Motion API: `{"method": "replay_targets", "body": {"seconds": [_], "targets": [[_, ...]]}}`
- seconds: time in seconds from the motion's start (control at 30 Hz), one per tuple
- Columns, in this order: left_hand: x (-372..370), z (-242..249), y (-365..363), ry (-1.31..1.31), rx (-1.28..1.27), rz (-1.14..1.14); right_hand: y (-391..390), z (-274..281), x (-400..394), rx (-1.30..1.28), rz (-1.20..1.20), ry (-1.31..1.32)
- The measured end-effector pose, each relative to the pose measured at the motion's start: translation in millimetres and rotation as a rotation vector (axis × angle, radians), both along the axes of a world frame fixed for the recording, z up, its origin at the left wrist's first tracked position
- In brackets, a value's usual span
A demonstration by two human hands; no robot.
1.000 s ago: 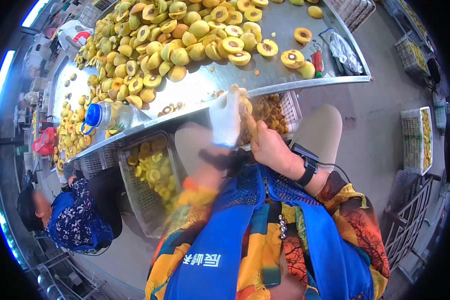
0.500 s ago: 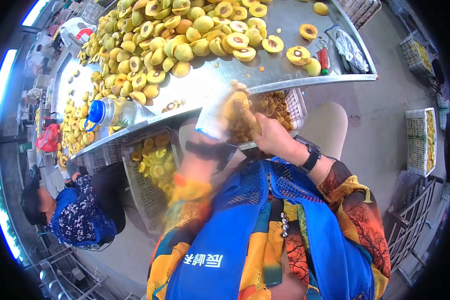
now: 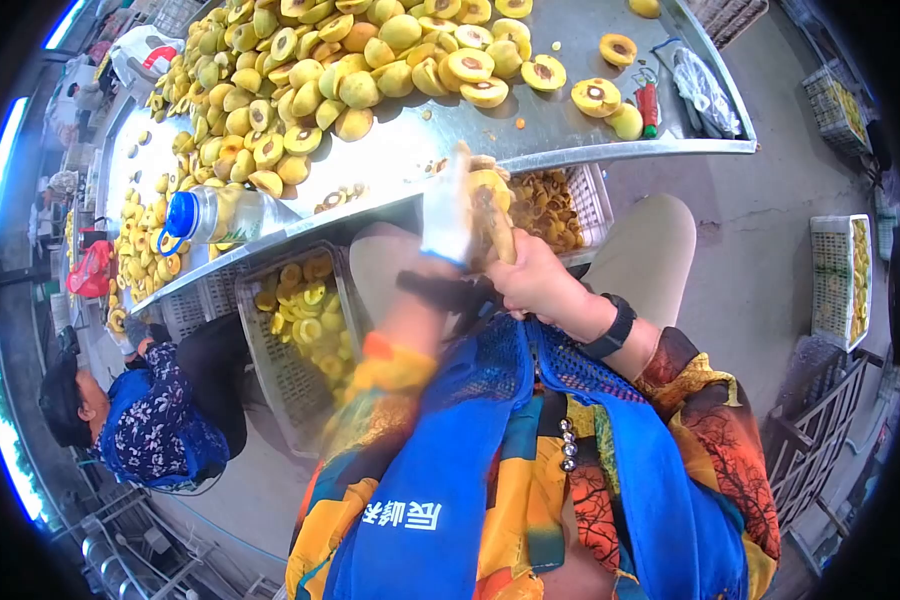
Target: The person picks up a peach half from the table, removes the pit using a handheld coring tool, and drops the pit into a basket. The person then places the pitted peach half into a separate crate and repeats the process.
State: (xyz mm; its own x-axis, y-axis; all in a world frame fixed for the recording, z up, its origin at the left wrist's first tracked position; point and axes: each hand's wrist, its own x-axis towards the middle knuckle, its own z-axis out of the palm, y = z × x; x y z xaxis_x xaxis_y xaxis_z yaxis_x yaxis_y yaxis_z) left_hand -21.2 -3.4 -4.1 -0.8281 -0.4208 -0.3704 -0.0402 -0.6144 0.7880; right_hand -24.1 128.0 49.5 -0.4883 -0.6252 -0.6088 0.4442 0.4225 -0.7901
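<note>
Your gloved left hand [image 3: 448,212] was curled around a cut fruit [image 3: 490,187], near the front edge of the surface [image 3: 570,142], its grip partly blurred; your right hand [image 3: 540,278] was wrapped around a tool [image 3: 504,243]. Working well here probably meant bracing the fruit firmly, keeping strokes short and the glove clear of the tool's path. Compared with half a second earlier, your hands had drawn closer together and the tool stood steeper.

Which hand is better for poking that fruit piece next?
Probably the right hand: it grips the stick-like tool, whose far end is by the fruit piece. The gloved left hand, though blurred, seems to hold that piece.
</note>
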Motion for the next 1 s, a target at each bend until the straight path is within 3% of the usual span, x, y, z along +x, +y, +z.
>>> {"method": "replay_targets", "body": {"seconds": [0.07, 0.17, 0.23, 0.47, 0.6, 0.67, 0.77, 0.8, 0.87, 0.9, 1.0], "targets": [[0, 1, -11, -0.012, 0.303, -0.139, 0, -38, 5, -0.027, 0.021, 0.319], [0, 1, -19, -0.044, 0.17, -0.155, 1, -38, -1, 0.021, 0.13, 0.729], [8, 8, -18, -0.024, 0.116, -0.079, 1, -27, -8, 0.071, 0.209, 0.834], [11, 7, -11, 0.024, 0.037, 0.143, -4, -16, -14, 0.069, 0.295, 0.746], [8, 1, -5, 0.002, -0.131, 0.187, -3, -16, -10, 0.022, 0.26, 0.682], [6, 19, 6, -0.009, -0.197, 0.234, -6, -25, -8, -0.052, 0.209, 0.529], [5, 7, 1, 0.01, -0.424, 0.172, -5, -22, -9, -0.027, 0.18, 0.312], [3, 2, -3, -0.022, -0.254, 0.124, -5, -20, -9, 0.004, 0.175, 0.237], [-1, -4, -13, -0.086, 0.086, 0.029, -3, -33, 0, -0.035, 0.165, 0.565], [-1, -2, -15, -0.095, 0.099, 0.001, -4, -35, 1, -0.056, 0.161, 0.732], [1, 0, -17, -0.124, 0.076, -0.027, -5, -30, 0, 0.095, 0.257, 0.752]]}}
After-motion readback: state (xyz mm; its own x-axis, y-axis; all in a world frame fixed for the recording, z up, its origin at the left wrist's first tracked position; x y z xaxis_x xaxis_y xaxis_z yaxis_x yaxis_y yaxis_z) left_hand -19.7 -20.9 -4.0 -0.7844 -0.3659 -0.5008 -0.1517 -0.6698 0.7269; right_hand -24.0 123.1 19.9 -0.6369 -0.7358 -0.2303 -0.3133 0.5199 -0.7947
